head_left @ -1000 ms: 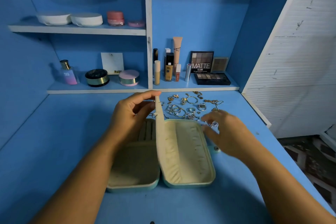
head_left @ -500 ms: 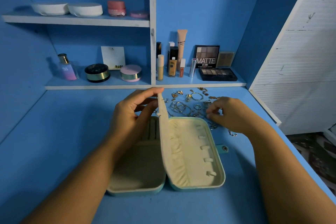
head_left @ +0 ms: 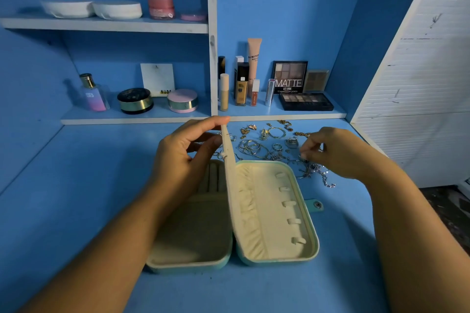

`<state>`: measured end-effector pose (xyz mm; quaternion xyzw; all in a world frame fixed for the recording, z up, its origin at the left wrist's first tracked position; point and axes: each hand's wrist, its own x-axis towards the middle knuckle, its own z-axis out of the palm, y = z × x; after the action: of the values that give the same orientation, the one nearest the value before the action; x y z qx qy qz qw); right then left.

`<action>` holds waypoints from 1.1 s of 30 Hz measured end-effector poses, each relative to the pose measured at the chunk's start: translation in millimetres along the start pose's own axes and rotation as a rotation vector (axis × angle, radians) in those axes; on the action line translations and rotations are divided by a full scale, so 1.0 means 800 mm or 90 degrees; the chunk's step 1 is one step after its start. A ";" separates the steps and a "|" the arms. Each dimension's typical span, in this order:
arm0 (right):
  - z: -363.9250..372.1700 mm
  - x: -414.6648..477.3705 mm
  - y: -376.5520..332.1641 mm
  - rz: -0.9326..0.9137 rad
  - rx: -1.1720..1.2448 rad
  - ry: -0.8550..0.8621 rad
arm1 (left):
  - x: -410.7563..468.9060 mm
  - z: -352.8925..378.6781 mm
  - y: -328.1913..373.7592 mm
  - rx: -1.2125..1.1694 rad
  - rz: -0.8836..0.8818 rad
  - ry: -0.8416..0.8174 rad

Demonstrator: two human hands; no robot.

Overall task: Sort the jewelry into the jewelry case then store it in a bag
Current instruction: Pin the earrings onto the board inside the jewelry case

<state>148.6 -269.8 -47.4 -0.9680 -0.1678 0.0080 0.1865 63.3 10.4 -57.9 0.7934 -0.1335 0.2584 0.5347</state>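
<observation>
The jewelry case [head_left: 279,260] lies open flat on the blue worktop [head_left: 76,185], cream lining up. The left grip [head_left: 183,157] pinches the top edge of the inner flap [head_left: 230,173] between thumb and fingers. It holds the flap upright, likely so both halves are open to load. The ring rolls [head_left: 211,175] show on the left, and the row of tabs [head_left: 287,203] on the right. The right grip [head_left: 335,152] sits at the loose jewelry pile [head_left: 256,147] just behind the case. Its fingertips are closed on a small piece [head_left: 304,159], too tiny to name. A silver chain [head_left: 324,178] trails beside the case. Nothing can be seen loaded in the case, and no bag is in view, so sorting looks barely begun.
</observation>
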 end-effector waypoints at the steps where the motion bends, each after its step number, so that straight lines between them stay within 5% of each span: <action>1: 0.002 -0.001 -0.003 0.003 -0.005 -0.008 | 0.000 0.000 0.000 0.000 0.000 0.000; 33: 0.016 0.005 -0.030 0.087 -0.160 -0.053 | 0.003 0.000 -0.004 0.009 0.013 0.001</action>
<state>143.2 -243.0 -50.1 -0.9918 -0.1084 0.0397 0.0555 67.0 11.8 -59.5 0.7958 -0.1389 0.2653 0.5264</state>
